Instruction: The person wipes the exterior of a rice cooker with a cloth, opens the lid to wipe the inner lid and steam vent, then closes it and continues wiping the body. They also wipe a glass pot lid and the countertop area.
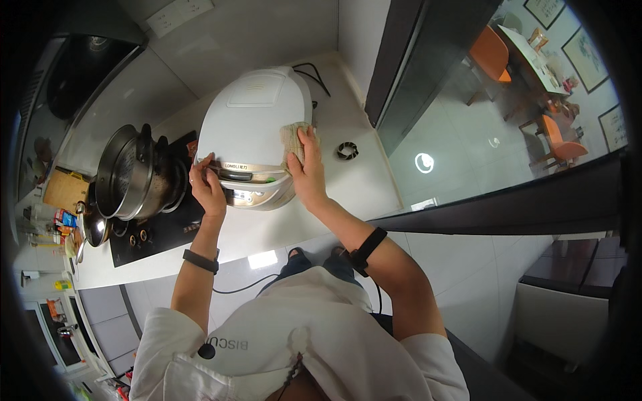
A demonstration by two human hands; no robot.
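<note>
A white rice cooker (253,125) with a gold-coloured front band and a control panel stands on the white countertop, its lid down. My left hand (206,186) rests with its fingertips against the cooker's front left edge and holds nothing. In my right hand (308,168) is a folded, greenish-beige cloth (292,143), pressed on the right side of the lid near the front. The fingers lie over the cloth, and part of it is hidden under them.
Left of the cooker, a steel steamer pot (128,175) stands on the black cooktop (155,238), with a lidded pan (95,220) beyond. A dark ring-shaped object (347,150) lies on the counter at right. Behind the cooker runs a black cord (316,75). A glass partition borders the counter's right side.
</note>
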